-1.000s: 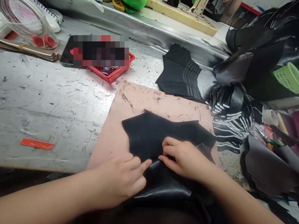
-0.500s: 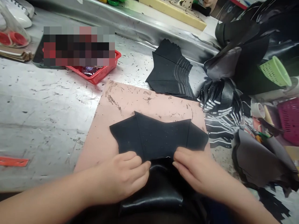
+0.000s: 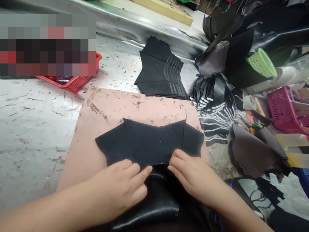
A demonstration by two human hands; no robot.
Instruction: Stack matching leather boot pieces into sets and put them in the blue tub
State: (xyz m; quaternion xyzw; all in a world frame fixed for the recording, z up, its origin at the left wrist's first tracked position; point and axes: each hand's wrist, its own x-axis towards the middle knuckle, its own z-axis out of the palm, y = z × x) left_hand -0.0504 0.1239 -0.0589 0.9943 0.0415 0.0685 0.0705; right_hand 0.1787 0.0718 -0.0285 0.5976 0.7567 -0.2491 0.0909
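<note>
A dark, matt black panel [image 3: 154, 138] with pointed corners and two seam lines lies on a pink board [image 3: 108, 103]. My left hand [image 3: 125, 183] is at its near edge, fingers curled and the index finger stretched along the edge. My right hand [image 3: 187, 170] pinches the same edge farther right, thumb and fingers close together. Between the hands, glossy black material [image 3: 149, 196] meets the panel's near edge and hangs toward me. The fingertips under the panel are hidden.
Behind the board lies a fanned stack of similar black panels [image 3: 156, 67]. Black strips with white ends [image 3: 214, 96] lie to its right. A red basket [image 3: 79, 82] stands at left, partly blurred out. Green [image 3: 262, 62] and magenta [image 3: 281, 109] baskets and dark sheets [image 3: 256, 151] crowd the right.
The view has shifted, so the surroundings sit farther left. My left index finger has straightened along the panel's edge, away from the thumb. My right hand keeps its pinch.
</note>
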